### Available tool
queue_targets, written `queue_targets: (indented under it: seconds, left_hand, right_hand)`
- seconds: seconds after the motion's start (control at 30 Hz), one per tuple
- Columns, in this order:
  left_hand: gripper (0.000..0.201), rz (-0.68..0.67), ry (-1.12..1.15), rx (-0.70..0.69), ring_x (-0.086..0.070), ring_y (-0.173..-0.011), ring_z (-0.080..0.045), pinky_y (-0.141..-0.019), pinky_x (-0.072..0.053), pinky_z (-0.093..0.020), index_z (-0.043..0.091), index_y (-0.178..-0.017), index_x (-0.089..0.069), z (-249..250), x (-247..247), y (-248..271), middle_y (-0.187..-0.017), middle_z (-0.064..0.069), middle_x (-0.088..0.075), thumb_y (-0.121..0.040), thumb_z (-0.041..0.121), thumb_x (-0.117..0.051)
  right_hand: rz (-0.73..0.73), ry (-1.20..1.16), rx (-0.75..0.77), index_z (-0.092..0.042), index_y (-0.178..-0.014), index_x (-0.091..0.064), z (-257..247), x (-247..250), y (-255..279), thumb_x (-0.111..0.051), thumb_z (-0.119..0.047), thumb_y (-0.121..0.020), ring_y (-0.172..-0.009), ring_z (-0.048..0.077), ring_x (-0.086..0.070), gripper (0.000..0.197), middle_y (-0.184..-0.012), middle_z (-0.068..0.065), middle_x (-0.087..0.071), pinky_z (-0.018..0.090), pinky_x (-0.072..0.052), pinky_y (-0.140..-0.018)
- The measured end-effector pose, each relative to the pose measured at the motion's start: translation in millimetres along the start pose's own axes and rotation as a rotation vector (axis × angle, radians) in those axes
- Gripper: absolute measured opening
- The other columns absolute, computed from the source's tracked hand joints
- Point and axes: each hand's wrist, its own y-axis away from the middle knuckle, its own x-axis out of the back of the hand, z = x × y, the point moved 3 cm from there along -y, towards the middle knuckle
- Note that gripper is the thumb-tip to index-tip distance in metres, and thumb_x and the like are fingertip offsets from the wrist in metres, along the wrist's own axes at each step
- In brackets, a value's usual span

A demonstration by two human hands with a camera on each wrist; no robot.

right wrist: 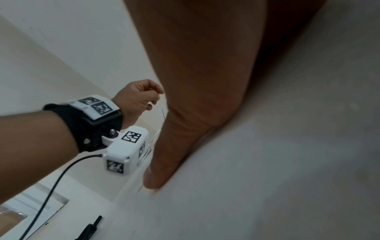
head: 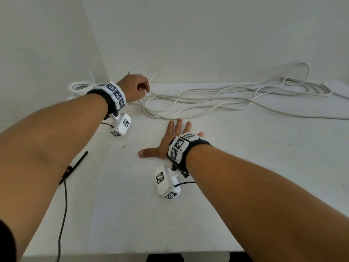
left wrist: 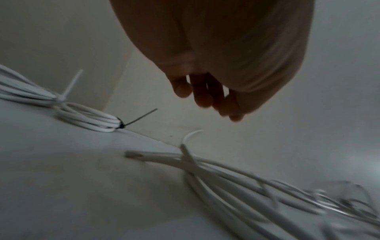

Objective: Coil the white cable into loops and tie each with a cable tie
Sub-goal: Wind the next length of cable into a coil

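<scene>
A long white cable (head: 207,95) lies loose across the back of the white table (head: 245,167). In the left wrist view a white cable tie (left wrist: 186,152) circles a bunch of its strands (left wrist: 226,175), tail curving upward. My left hand (head: 136,87) hovers just above that tie, fingers (left wrist: 205,94) loosely curled and holding nothing. A finished coil (head: 79,87) sits in the back left corner, bound with a white tie (left wrist: 72,84) and a black tie (left wrist: 139,117). My right hand (head: 173,138) lies flat on the table nearer me, fingers spread, touching no cable.
A thin black strip-like object (head: 75,167) lies near the table's left edge, under my left forearm. A black cord (head: 64,205) hangs from the left wrist camera. Walls close the table at the back and left. The table's front edge (head: 132,252) is near me.
</scene>
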Motion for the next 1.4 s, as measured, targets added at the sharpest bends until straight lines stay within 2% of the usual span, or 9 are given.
queue_targets:
  seconds: [0.17,0.4,0.5,0.7,0.93,1.03,1.13,1.27,1.4]
  left_hand:
    - [0.018,-0.281,-0.092,-0.022,-0.062,-0.088,-0.013,-0.082,-0.049,-0.029,0.024,-0.098,-0.075,27,-23,27,-0.095,0.004,-0.067,-0.082,0.017,-0.072]
    - [0.009,-0.194,-0.256,0.041,-0.062,-0.091,-0.019,-0.084,-0.048,-0.033,0.022,-0.094,-0.071,37,-26,38,-0.095,0.002,-0.067,-0.085,0.023,-0.070]
    - [0.005,-0.119,-0.145,0.050,-0.060,-0.091,-0.021,-0.085,-0.048,-0.035,0.024,-0.093,-0.063,42,-18,37,-0.094,0.003,-0.063,-0.090,0.019,-0.064]
    - [0.011,0.015,0.084,0.030,-0.058,-0.082,-0.024,-0.078,-0.047,-0.036,0.012,-0.103,-0.060,71,7,47,-0.096,-0.008,-0.065,-0.097,0.019,-0.055]
    - [0.007,0.048,0.383,0.058,-0.050,-0.066,-0.015,-0.060,-0.043,-0.028,0.020,-0.093,-0.058,115,20,62,-0.083,0.004,-0.057,-0.098,0.024,-0.055]
    - [0.008,0.105,0.584,0.108,-0.047,-0.061,-0.016,-0.054,-0.041,-0.027,0.018,-0.089,-0.060,132,21,71,-0.072,0.003,-0.053,-0.097,0.018,-0.057]
    - [0.014,0.107,0.835,0.167,-0.040,-0.049,-0.011,-0.045,-0.032,-0.022,0.014,-0.084,-0.060,152,13,81,-0.065,0.003,-0.047,-0.097,0.016,-0.055]
    - [0.034,-0.048,1.221,0.274,-0.022,-0.041,-0.008,-0.041,-0.014,-0.017,0.015,-0.074,-0.051,181,1,100,-0.054,0.005,-0.031,-0.104,0.026,-0.039]
    - [0.035,-0.211,1.540,0.220,-0.022,-0.039,-0.006,-0.036,-0.015,-0.018,0.017,-0.072,-0.045,207,0,116,-0.054,0.006,-0.027,-0.103,0.028,-0.034]
  right_hand:
    - [0.012,0.007,-0.003,-0.015,-0.151,0.028,0,0,4,-0.047,-0.103,-0.044,-0.146,0.041,0.027,0.157,-0.159,0.009,0.034,0.077,0.003,-0.108]
    - [0.059,-0.001,0.032,-0.017,-0.155,0.016,5,3,-3,-0.050,-0.100,-0.044,-0.149,0.041,0.020,0.154,-0.163,0.011,0.023,0.067,-0.002,-0.116]
    - [0.082,-0.052,0.089,-0.017,-0.157,-0.011,12,11,-4,-0.058,-0.091,-0.057,-0.151,0.040,0.004,0.134,-0.165,0.015,0.000,0.060,-0.011,-0.119]
    - [0.732,-0.359,0.304,-0.020,-0.119,-0.053,38,56,23,-0.060,-0.038,-0.090,-0.128,0.027,-0.038,0.034,-0.131,0.003,-0.046,0.044,-0.034,-0.102]
    - [0.962,-0.347,0.460,-0.028,-0.130,-0.050,51,102,29,-0.051,-0.021,-0.095,-0.144,0.014,-0.028,0.036,-0.144,-0.009,-0.047,0.052,-0.008,-0.118]
    - [0.802,-0.435,0.574,-0.026,-0.112,-0.066,67,114,29,-0.052,-0.029,-0.099,-0.099,0.010,-0.061,0.019,-0.098,-0.010,-0.070,0.037,-0.041,-0.100]
    - [0.811,-0.572,0.693,-0.017,-0.100,-0.074,86,123,37,-0.062,-0.025,-0.096,-0.063,0.001,-0.052,0.015,-0.071,-0.010,-0.063,0.017,-0.040,-0.064]
    - [0.948,-0.757,0.675,-0.014,-0.099,-0.076,114,139,47,-0.065,-0.023,-0.095,-0.064,-0.010,-0.054,0.015,-0.073,-0.018,-0.064,0.007,-0.038,-0.064]
    - [0.912,-0.850,0.697,-0.018,-0.095,-0.076,127,140,53,-0.062,-0.021,-0.096,-0.061,-0.001,-0.050,0.014,-0.065,-0.017,-0.060,0.017,-0.042,-0.067]
